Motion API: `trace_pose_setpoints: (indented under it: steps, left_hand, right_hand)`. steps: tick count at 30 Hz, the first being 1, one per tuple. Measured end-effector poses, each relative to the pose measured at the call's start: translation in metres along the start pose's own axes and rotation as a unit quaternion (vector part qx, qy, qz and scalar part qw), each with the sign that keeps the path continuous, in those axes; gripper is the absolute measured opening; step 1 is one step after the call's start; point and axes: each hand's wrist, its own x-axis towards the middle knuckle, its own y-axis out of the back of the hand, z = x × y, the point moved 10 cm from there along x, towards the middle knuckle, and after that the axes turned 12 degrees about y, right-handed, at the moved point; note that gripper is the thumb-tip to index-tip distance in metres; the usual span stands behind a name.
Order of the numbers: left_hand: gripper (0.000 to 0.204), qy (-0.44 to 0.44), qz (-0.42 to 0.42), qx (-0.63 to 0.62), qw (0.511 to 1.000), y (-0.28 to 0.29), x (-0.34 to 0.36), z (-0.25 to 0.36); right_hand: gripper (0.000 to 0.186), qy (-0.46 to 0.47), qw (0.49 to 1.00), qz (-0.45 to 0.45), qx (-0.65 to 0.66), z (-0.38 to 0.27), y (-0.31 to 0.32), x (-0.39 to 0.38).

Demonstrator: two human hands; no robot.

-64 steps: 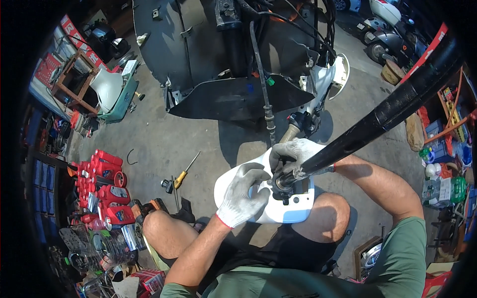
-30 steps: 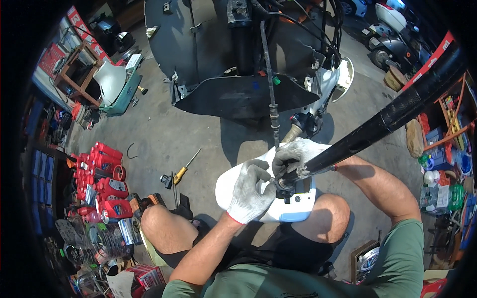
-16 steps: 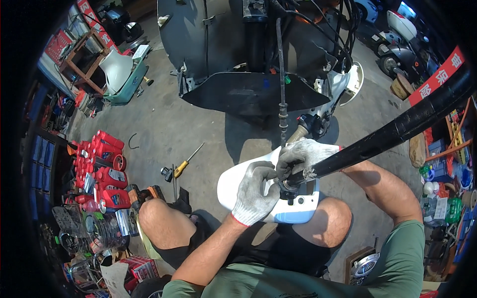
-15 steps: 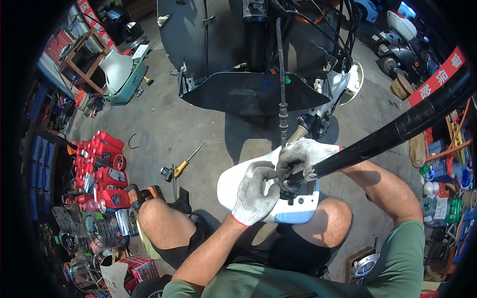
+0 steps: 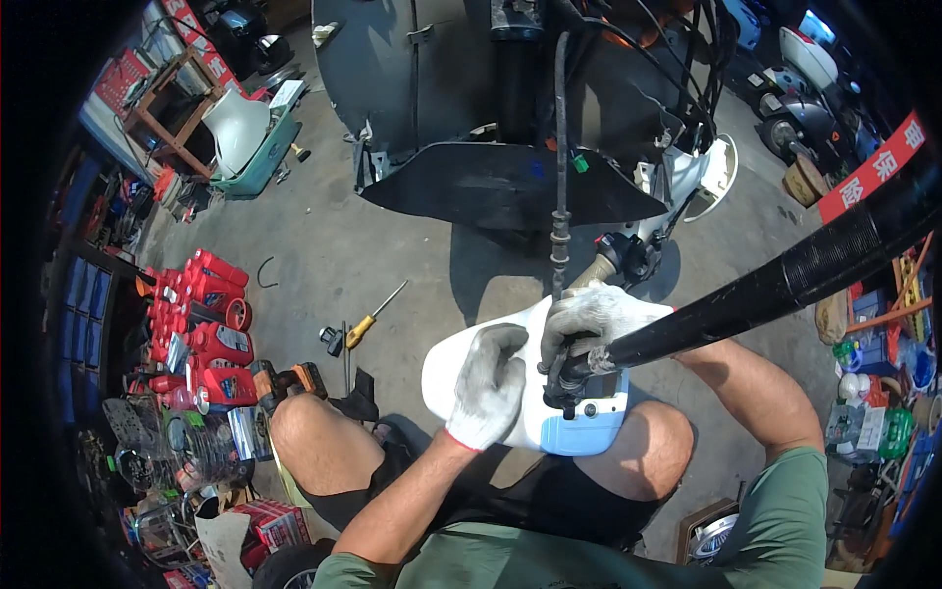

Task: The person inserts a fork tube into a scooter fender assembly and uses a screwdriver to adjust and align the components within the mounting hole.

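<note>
Both my hands wear white knit gloves with grey palms. My left hand (image 5: 488,383) lies over a white panel (image 5: 444,365), its thumb apart from its bent fingers and nothing visible between them. My right hand (image 5: 608,316) is closed around the lower end of a black cable (image 5: 560,187) with a ridged fitting, which hangs from the scooter front. The grip itself is partly hidden. Just below those fingers sits a dark bracket-like piece (image 5: 562,391), by the end of a thick black tube (image 5: 706,309). The panel has a light-blue end (image 5: 579,435) and spans my knees.
A partly stripped scooter front (image 5: 510,187) stands ahead, with a handlebar grip (image 5: 597,273) close to my right hand. On the floor at left lie a yellow-handled screwdriver (image 5: 363,329), red bottles (image 5: 218,348) and an orange-black power tool (image 5: 306,378). Shelves of parts (image 5: 898,383) line the right.
My left hand has drawn back left from the dark piece onto the white panel. The right hand keeps its hold, and the tube's end has shifted slightly down and left.
</note>
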Motion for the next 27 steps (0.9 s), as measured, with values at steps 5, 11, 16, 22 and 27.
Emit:
trace_pose_setpoints:
  steps: [5,11,16,22,27]
  left_hand:
    - [0.033,-0.030,-0.011,-0.062,0.998,0.002,-0.020,0.027]
    - [0.044,-0.028,-0.042,-0.003,0.999,-0.005,-0.021,0.025]
    - [0.044,-0.004,-0.072,-0.011,0.997,-0.008,-0.016,0.025]
    - [0.044,-0.029,-0.089,0.030,0.995,-0.008,-0.015,0.026]
    - [0.042,-0.029,-0.086,0.062,0.994,-0.009,-0.013,0.024]
  right_hand:
    - [0.015,-0.069,0.995,-0.011,-0.072,-0.001,0.002,0.001]
    - [0.015,-0.059,0.997,-0.013,-0.039,0.004,-0.002,-0.003]
    - [0.021,-0.022,0.997,0.045,-0.066,-0.003,-0.001,-0.014]
    - [0.028,-0.108,0.970,0.183,-0.118,-0.020,0.014,-0.045]
    - [0.021,-0.303,0.837,0.432,-0.146,0.001,0.012,-0.212]
